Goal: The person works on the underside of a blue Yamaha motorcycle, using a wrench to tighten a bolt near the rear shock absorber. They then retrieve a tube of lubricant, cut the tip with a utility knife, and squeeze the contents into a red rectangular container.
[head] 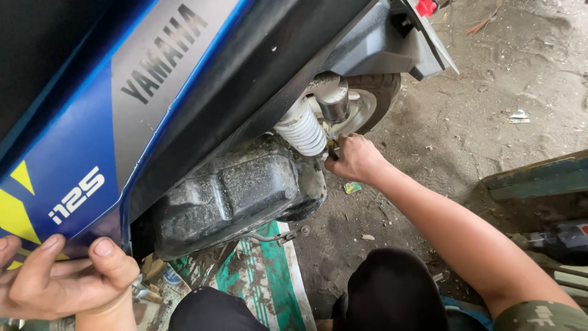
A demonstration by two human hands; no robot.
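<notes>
My right hand (pixel 354 159) is closed around a small dark tool with a yellow band (pixel 332 147), held at the lower end of the white coiled rear shock spring (pixel 301 130) of a scooter. My left hand (pixel 58 283) grips the lower edge of the scooter's blue and grey side panel (pixel 79 178) at the bottom left. Below the panel sits the dirty black engine cover (pixel 236 193). The rear wheel (pixel 370 101) shows behind the spring. The tool's tip is hidden behind my fingers.
The ground is bare dusty dirt with bits of litter (pixel 519 116). A green and white mat (pixel 263 279) lies under the scooter. A green wooden plank (pixel 539 178) lies at the right. My dark-clothed knees (pixel 392 294) fill the bottom.
</notes>
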